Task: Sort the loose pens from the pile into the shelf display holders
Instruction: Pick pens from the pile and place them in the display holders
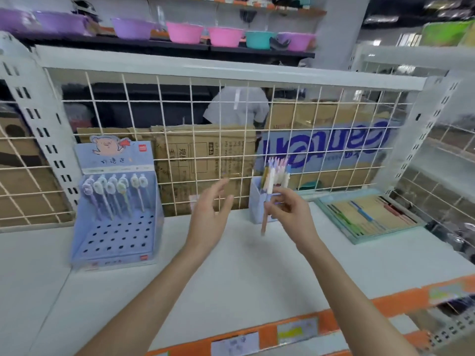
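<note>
One pen (264, 222) pinched by right hand (288, 209), left hand (213, 201) open

Bare white shelf (231, 273) open between blue pen display (115, 227) left and pen cup (259, 204), green tray (365, 214) far right, wire grid (205, 140) blocks behind.

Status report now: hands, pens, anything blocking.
Left hand open, empty. Right hand pinching a pink pen beside the pen cup. Display stand mostly unfilled. Nothing blocking.
</note>
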A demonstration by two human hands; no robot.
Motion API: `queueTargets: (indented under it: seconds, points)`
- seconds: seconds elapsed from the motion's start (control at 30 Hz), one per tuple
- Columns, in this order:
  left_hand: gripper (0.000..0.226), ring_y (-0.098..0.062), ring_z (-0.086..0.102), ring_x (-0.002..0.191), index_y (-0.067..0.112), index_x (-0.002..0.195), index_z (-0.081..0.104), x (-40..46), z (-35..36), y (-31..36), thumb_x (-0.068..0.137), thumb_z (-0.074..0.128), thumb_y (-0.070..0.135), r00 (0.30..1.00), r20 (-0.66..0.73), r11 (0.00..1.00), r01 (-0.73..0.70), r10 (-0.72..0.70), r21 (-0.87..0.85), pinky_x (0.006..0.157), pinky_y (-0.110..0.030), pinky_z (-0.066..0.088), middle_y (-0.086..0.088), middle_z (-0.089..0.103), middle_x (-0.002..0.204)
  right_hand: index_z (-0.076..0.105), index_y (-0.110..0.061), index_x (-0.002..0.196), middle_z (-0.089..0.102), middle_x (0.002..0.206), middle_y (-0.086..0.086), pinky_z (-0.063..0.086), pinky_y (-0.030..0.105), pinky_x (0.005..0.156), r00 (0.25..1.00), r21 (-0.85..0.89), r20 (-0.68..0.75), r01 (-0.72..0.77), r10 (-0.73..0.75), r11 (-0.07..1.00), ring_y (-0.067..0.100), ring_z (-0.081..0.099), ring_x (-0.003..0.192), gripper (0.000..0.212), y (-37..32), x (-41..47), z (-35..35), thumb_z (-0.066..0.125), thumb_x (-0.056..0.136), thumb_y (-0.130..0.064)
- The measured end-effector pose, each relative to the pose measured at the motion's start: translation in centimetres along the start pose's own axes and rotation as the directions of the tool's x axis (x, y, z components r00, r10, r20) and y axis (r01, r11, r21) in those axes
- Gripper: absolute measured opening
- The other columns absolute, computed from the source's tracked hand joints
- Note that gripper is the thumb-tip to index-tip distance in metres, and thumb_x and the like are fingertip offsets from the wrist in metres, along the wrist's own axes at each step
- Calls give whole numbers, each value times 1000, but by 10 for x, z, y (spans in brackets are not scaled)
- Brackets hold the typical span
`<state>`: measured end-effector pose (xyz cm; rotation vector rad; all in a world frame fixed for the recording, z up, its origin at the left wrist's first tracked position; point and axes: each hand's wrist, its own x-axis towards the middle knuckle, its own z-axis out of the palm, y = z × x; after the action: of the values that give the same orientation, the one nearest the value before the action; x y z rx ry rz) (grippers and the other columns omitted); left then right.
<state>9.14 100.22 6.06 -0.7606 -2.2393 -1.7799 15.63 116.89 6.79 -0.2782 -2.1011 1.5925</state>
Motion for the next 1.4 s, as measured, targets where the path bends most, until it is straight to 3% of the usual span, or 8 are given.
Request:
queueTargets:
  seconds: [0.1,0.27,0.43,0.73,0.9,1.07,1.3,1.4]
  points:
    - [37,-15,44,127,17,131,51,3,35,1,93,55,15,998,-45,994,-44,49,104,106,-36,37,5,48,131,56,-17,111,62,80,-3,48,22,63,998,-46,-45,37,-39,998,4,62,64,29,9,22,-32,63,86,-4]
    - [46,-8,28,134,12,138,42,14,82,-3,94,53,17,991,66,947,-135,120,291,103,0,12,-4,35,148,49,-16,123,59,79,-2,45,12,61,971,-95,-215,88,-107,992,9,58,67,37,23,63,-57,61,88,-7]
    - [52,-16,25,140,17,143,34,34,114,-14,94,51,14,947,278,834,-280,160,476,113,-28,21,0,27,152,49,-16,125,57,80,-7,41,10,64,944,-101,-295,121,-146,987,2,54,67,34,27,87,-58,56,92,-10]
    - [67,-14,1,145,16,150,5,34,128,-35,96,44,19,914,398,593,-363,77,719,115,-29,-4,3,4,158,52,-19,115,59,89,-12,51,24,78,951,-54,-269,139,-149,989,7,60,87,26,38,101,-51,57,91,-11]
    - [94,-27,34,137,5,144,30,31,130,-34,67,79,25,911,406,489,-386,69,782,107,-46,33,-9,32,151,49,-26,106,61,86,-13,49,9,68,958,-23,-231,170,-171,985,-4,60,80,27,35,103,-53,60,89,-8]
    - [94,-25,-21,141,13,135,-32,29,130,-38,92,48,38,898,438,337,-403,-32,851,115,-42,-9,-3,-28,152,50,-23,104,63,84,-4,46,6,62,983,-75,-145,100,-110,992,-4,60,72,24,44,103,-50,61,89,-8]
    - [113,-28,40,133,7,140,37,30,129,-42,46,85,47,889,455,291,-451,58,844,105,-41,33,-12,40,146,61,-9,106,68,96,4,52,35,78,994,-329,-111,-35,-2,944,18,63,88,23,61,99,-36,65,86,-18]
    - [111,-27,37,135,7,141,35,30,129,-47,50,83,47,891,446,294,-451,89,843,106,-41,33,-11,37,147,65,-9,102,68,97,5,51,39,81,993,-364,-119,-31,-14,931,20,63,89,20,64,100,-33,65,85,-21]
